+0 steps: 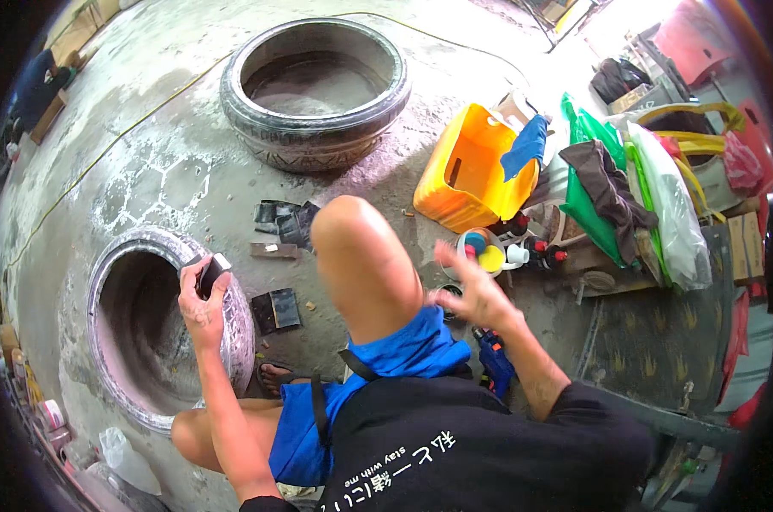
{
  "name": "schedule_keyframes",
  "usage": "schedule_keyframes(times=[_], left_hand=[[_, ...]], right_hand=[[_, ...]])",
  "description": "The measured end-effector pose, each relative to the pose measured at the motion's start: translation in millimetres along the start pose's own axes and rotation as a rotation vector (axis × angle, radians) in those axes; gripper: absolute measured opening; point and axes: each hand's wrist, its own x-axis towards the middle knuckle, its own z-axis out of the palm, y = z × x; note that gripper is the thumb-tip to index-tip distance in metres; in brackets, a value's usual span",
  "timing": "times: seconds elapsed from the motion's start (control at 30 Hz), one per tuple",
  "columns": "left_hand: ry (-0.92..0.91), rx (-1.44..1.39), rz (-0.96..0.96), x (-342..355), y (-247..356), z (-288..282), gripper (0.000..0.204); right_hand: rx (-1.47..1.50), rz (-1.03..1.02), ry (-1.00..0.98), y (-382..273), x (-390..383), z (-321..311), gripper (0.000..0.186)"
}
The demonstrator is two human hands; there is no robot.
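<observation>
My left hand (201,309) is closed around a small dark block with a pale end (213,271), at the upper edge of the near tyre (238,328). That tyre is dusted white and stands tilted beside my left leg. My right hand (482,299) is raised over my right knee, its spread fingers slightly blurred and apparently holding nothing. Just beyond it sits a white tub (460,249) with yellow and blue round things inside. Below the right hand, a blue power tool (494,363) lies by my hip, partly hidden by my arm.
Another tyre (318,141) lies flat farther ahead. Dark flat pieces (275,311) rest on the floor between the near tyre and my knee. A cut-open yellow jerrycan (442,192) and several bottles stand to the right. A yellow hose (134,128) crosses the concrete at left.
</observation>
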Motion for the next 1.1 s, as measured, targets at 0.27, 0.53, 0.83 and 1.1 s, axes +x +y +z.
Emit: schedule_keyframes(times=[0.27, 0.53, 0.83, 1.1], left_hand=[[-0.077, 0.043, 0.018, -5.2, 2.2, 9.5, 0.037], [-0.160, 0.166, 0.057, -12.5, 36.7, 3.8, 0.035], [-0.225, 0.224, 0.028, -55.2, 56.7, -19.7, 0.042], [-0.268, 0.129, -0.019, -66.4, 26.4, 13.5, 0.035]], right_hand=[[0.198, 0.034, -0.323, 22.5, -14.6, 33.9, 0.122], [-0.315, -0.027, 0.663, 181.4, 182.5, -6.7, 0.076], [-0.479, 0.376, 0.353, 245.1, 253.2, 19.1, 0.053], [-0.587, 0.304, 0.436, 263.4, 238.0, 20.2, 0.047]])
